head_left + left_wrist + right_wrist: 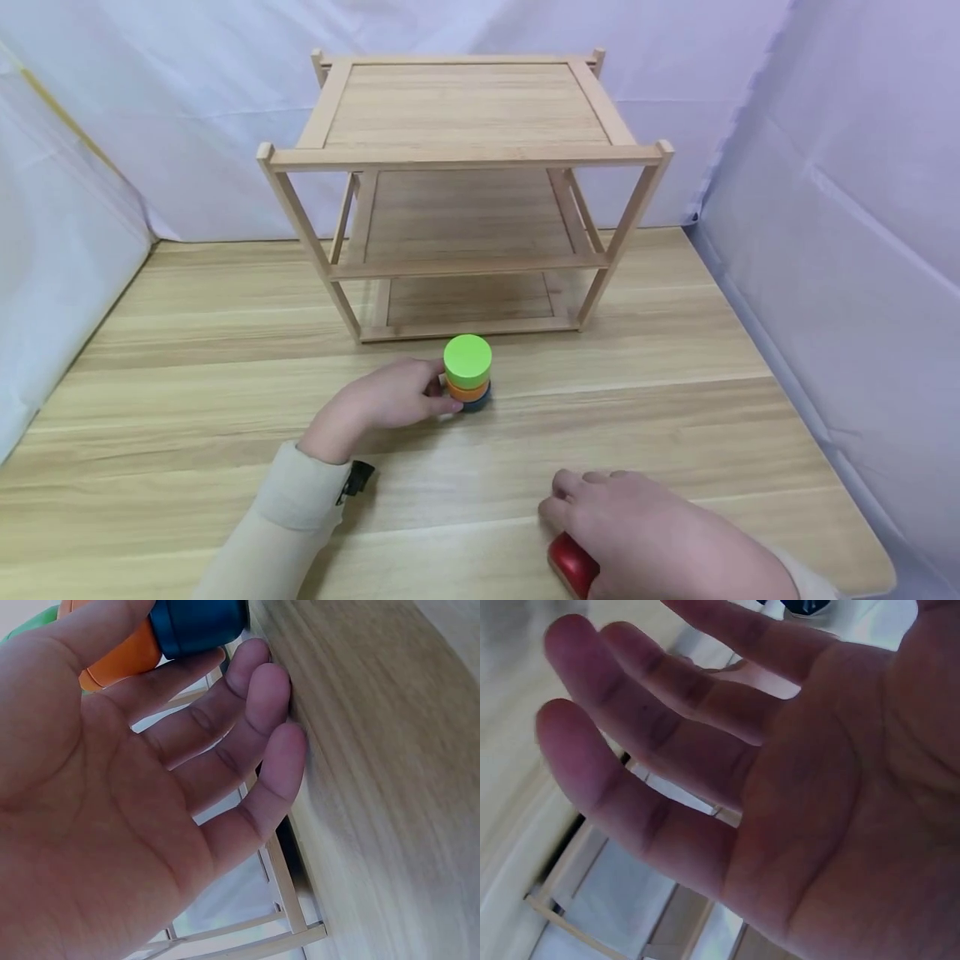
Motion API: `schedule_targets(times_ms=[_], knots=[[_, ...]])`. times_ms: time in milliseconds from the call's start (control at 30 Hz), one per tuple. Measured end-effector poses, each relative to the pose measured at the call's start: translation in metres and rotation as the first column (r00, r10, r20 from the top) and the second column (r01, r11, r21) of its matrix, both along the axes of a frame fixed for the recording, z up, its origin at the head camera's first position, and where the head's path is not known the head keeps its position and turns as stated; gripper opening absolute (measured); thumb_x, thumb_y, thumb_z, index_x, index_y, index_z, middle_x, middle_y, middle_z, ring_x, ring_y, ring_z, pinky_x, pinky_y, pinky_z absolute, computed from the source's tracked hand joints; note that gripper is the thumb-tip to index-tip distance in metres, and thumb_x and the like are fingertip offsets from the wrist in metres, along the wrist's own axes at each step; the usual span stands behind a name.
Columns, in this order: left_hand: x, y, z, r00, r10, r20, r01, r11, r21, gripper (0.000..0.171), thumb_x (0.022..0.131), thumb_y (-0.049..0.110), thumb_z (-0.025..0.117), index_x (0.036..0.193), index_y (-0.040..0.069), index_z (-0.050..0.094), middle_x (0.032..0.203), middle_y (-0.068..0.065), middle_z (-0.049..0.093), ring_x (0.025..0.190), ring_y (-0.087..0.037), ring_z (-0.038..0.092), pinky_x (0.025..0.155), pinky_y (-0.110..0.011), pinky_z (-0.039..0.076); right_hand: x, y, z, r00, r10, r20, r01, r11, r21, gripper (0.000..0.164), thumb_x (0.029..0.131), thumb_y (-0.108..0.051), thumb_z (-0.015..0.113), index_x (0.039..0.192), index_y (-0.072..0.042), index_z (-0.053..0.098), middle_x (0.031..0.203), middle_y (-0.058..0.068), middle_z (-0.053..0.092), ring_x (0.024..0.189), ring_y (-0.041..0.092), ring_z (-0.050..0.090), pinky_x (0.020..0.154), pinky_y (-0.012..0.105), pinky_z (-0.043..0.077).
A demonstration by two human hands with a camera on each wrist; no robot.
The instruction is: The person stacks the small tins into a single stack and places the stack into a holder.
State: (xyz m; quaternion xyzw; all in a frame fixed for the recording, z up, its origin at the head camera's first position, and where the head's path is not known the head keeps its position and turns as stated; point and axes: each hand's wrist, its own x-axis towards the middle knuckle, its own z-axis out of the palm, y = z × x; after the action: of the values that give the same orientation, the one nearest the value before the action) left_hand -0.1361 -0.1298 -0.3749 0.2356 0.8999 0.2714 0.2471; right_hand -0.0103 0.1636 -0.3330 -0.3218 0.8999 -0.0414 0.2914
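Note:
A small stack of round pieces stands upright on the table, a green piece [468,358] on top, an orange piece [468,392] in the middle and a dark blue piece [196,626] at the bottom. My left hand [397,393] grips the stack's lower left side between thumb and index finger; its other fingers curve loosely near the tabletop. Nearer to me, at the right, my right hand [637,533] holds a glossy red piece [573,565] at its thumb side. The hand covers much of that piece, and the right wrist view does not show it.
A wooden rack with shelves [471,155] stands just behind the stack, its bottom rail close to the green piece. The wooden table [187,350] extends to both sides. White cloth [855,208] hangs behind and at both sides.

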Motion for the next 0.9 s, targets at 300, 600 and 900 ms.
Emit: schedule_targets(times_ms=[300,600,900], knots=[[0.001,-0.001,0.0,1.0,0.004,0.002,-0.004,1.0,-0.001,0.034,0.101,0.033,0.075,0.124,0.011,0.065,0.087,0.0,0.066,0.076,-0.013,0.057,0.071,-0.031,0.048,-0.007,0.003,-0.01,1.0,0.014,-0.019,-0.014,1.0,-0.005,0.043,0.069,-0.026,0.093,0.103,-0.023,0.068,0.086,-0.016,0.055,0.073,0.004,0.048,0.067,0.027,0.046],[-0.001,-0.002,-0.002,1.0,0.0,-0.002,0.0,1.0,0.004,0.034,0.1,0.035,0.075,0.124,0.012,0.064,0.085,0.0,0.065,0.074,-0.013,0.056,0.068,-0.031,0.047,-0.024,0.001,0.002,0.993,0.022,-0.119,-0.029,0.998,-0.061,0.049,0.074,-0.045,0.092,0.109,-0.023,0.065,0.089,-0.015,0.061,0.072,0.003,0.051,0.069,0.029,0.048],[0.0,-0.002,0.0,1.0,-0.004,-0.024,0.004,1.0,-0.008,0.034,0.1,0.035,0.075,0.123,0.014,0.065,0.083,0.001,0.064,0.073,-0.013,0.055,0.069,-0.031,0.046,-0.043,0.001,0.009,0.979,-0.064,-0.193,0.031,0.986,-0.167,0.055,0.079,-0.044,0.091,0.122,-0.019,0.067,0.104,-0.009,0.06,0.078,0.003,0.057,0.065,0.023,0.051]])
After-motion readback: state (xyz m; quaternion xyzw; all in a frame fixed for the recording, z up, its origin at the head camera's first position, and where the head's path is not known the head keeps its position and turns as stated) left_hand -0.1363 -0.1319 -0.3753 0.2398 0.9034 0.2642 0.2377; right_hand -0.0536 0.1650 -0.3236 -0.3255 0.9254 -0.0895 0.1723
